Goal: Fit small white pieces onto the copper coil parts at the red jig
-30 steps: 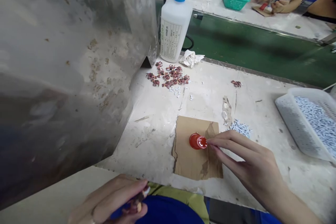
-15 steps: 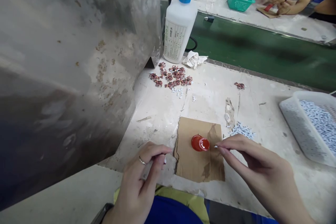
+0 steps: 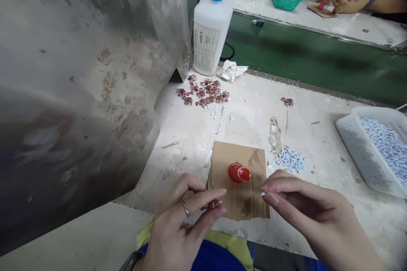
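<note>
1. Figurine (image 3: 210, 206), brown: pinched between thumb and fingers of left hand (image 3: 182, 222), at near left part of cardboard (image 3: 233, 207).
2. Right hand (image 3: 307, 205): thumb and fingertips pinching a white bit (image 3: 263, 194), above cardboard's right edge.
3. Red cup (image 3: 239, 173) on cardboard, beyond and between both hands.
4. Pale pieces (image 3: 290, 159) heaped beyond right hand; more in basket (image 3: 356, 152), far right.
5. Other figurines (image 3: 210, 89) clustered near bottle (image 3: 211, 36).

A metal panel (image 3: 95, 106) blocks the left; room lies beyond the red cup (image 3: 234, 172).
</note>
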`<state>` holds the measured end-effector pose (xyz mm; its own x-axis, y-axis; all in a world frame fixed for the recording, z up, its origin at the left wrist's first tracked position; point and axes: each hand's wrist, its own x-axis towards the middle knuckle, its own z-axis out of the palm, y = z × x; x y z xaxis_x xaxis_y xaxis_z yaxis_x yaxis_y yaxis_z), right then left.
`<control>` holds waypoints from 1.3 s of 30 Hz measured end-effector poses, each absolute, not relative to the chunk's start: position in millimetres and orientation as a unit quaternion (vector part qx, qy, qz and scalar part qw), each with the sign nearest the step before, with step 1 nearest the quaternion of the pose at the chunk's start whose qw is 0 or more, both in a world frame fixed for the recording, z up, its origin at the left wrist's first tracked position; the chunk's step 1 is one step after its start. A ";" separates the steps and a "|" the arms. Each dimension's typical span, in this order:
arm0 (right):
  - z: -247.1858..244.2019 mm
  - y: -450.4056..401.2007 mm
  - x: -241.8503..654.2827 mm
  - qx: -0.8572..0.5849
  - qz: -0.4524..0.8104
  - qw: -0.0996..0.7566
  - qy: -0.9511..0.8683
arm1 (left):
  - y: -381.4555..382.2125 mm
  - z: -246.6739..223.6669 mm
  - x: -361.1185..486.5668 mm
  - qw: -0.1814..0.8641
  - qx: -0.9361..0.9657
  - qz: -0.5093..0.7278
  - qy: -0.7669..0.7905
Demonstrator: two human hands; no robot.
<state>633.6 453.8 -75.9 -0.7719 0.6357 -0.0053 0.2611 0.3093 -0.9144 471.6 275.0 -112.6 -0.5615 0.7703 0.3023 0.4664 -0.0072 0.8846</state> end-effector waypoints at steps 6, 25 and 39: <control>-76.6 448.3 635.3 -0.250 0.529 0.172 -0.792 | 279.8 -107.7 474.1 0.195 0.431 0.583 0.660; -72.9 419.6 621.9 -0.130 0.496 0.199 -0.835 | 269.7 -112.9 485.2 0.254 0.358 0.618 0.652; -73.3 424.0 628.7 -0.081 0.409 0.185 -0.890 | 276.4 -110.1 486.4 0.207 0.377 0.629 0.647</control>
<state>628.7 424.0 -73.3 -0.9185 0.2959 0.2623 -0.0066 0.6518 -0.7584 486.4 276.4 -110.1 -0.6297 0.7488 0.2070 0.2282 -0.0764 0.9706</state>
